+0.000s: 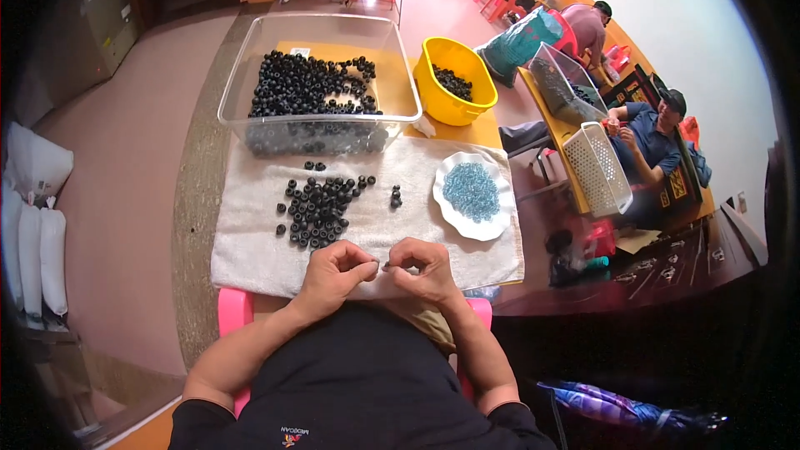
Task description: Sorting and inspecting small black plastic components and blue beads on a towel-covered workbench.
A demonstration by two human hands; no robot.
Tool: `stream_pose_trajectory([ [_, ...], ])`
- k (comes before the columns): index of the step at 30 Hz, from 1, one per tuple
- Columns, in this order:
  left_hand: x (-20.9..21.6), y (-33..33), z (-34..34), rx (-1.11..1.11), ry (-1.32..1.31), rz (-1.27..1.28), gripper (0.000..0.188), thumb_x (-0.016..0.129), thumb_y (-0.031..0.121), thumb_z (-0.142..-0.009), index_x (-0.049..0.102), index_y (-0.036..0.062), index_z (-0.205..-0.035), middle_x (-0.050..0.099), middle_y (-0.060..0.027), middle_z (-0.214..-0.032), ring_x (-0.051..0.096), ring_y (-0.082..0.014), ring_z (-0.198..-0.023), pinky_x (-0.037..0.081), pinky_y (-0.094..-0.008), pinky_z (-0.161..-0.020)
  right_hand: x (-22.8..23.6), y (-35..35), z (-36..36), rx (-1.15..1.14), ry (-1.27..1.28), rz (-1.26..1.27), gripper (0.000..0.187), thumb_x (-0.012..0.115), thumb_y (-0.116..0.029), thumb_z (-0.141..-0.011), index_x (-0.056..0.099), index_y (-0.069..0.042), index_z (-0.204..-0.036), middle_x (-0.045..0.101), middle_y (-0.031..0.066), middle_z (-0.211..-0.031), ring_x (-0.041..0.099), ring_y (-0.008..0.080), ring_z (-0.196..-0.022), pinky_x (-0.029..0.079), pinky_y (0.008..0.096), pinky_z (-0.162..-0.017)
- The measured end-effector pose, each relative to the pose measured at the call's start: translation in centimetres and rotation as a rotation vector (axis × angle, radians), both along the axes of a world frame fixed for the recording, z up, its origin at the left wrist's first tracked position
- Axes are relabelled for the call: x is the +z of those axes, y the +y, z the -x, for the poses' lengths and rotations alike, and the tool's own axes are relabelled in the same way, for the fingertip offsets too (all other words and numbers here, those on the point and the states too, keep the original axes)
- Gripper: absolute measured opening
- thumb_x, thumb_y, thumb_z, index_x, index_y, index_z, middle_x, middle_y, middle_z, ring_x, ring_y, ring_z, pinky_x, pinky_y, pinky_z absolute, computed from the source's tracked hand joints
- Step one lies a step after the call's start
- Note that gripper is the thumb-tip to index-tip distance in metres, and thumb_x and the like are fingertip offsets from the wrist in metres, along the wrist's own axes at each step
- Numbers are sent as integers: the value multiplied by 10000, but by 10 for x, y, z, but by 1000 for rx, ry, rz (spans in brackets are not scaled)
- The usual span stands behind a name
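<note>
My left hand (337, 277) and my right hand (427, 270) meet fingertip to fingertip above the near edge of a white towel (242, 242). Both are closed in a pinch. Something tiny and dark shows at the right fingertips, but its kind is too small to tell. Whatever the left fingers hold is hidden. Just beyond the left hand lies a loose pile of black round pieces with holes, like large beads (318, 208). A few more black beads (396, 197) sit apart on its right. A white scalloped plate (447, 215) of tiny clear-blue pieces (472, 192) rests farther right.
Behind the towel stand a clear plastic bin (233, 87) of black beads and a yellow basin (432, 104) with more. At right, a person (652, 137) works at another table with a white perforated basket (597, 168). White sacks (42, 254) stand at far left.
</note>
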State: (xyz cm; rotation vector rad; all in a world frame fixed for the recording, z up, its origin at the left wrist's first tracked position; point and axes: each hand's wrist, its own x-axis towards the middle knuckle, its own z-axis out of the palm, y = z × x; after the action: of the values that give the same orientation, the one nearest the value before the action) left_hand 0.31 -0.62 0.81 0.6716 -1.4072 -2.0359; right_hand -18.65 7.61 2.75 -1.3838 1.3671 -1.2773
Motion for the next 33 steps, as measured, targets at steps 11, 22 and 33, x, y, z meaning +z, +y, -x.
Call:
stream_pose_trajectory([
  [11,-6,-3,2,45,37,-16,78,644,31,-905,627,-7,-971,682,-65,-877,655,-114,-792,548,-258,-745,16,-30,40,-340,657,107,62,678,-58,-759,676,-29,-814,645,97,-730,597,181,-571,478,306,-547],
  [22,1,-12,10,63,45,4,77,644,38,-907,629,-9,-967,677,-60,-880,657,-116,-802,558,-270,-765,20,-28,54,-472,535,246,97,669,26,-806,672,-1,-899,663,87,-821,579,102,-590,451,234,-527],
  [33,-2,-24,26,16,43,-55,75,658,45,-899,646,-8,-950,671,-45,-837,628,-98,-764,529,-252,-737,16,33,118,-569,955,153,86,679,-31,-785,669,-25,-871,666,112,-812,633,225,-644,495,320,-600],
])
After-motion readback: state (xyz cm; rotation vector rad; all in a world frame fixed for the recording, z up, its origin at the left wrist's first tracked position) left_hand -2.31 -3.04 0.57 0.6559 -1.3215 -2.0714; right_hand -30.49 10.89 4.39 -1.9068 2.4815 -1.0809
